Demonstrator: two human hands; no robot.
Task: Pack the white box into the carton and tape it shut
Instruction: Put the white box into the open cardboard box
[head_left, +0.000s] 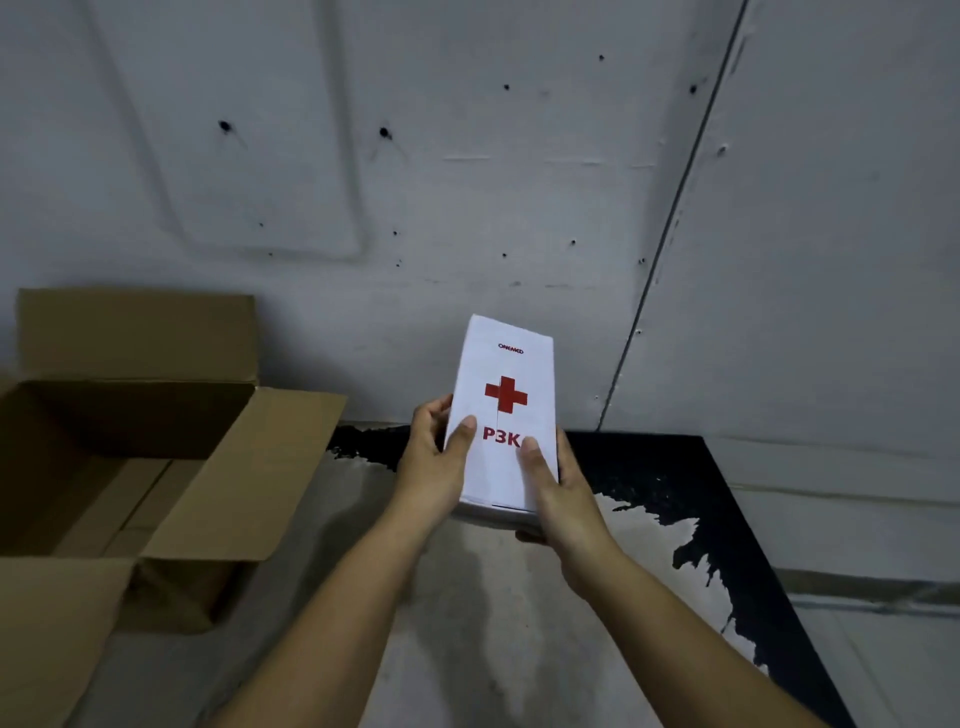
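Grey, pitted wall (467, 156) fills the far half of the view, and below it runs a worn work surface (467, 597) with black paint flaking along its far and right edges. On the left of that surface sits the brown cardboard carton (130, 467), its flaps folded outward and its mouth facing up; I cannot see anything inside but its own bottom flaps. Right of the carton, held up off the surface, is the white box (504, 415), printed with a red cross and the letters P3K. Its long axis runs near to far, tilted up toward the wall. Both hands hold it at its near end: the left hand (436, 452) wraps the left edge with the thumb on the printed face, and the right hand (556, 488) clasps the right edge and near corner. The carton lies to the left of both hands, so the left hand is the nearer, and the box would likely travel leftward and down. No tape is visible.
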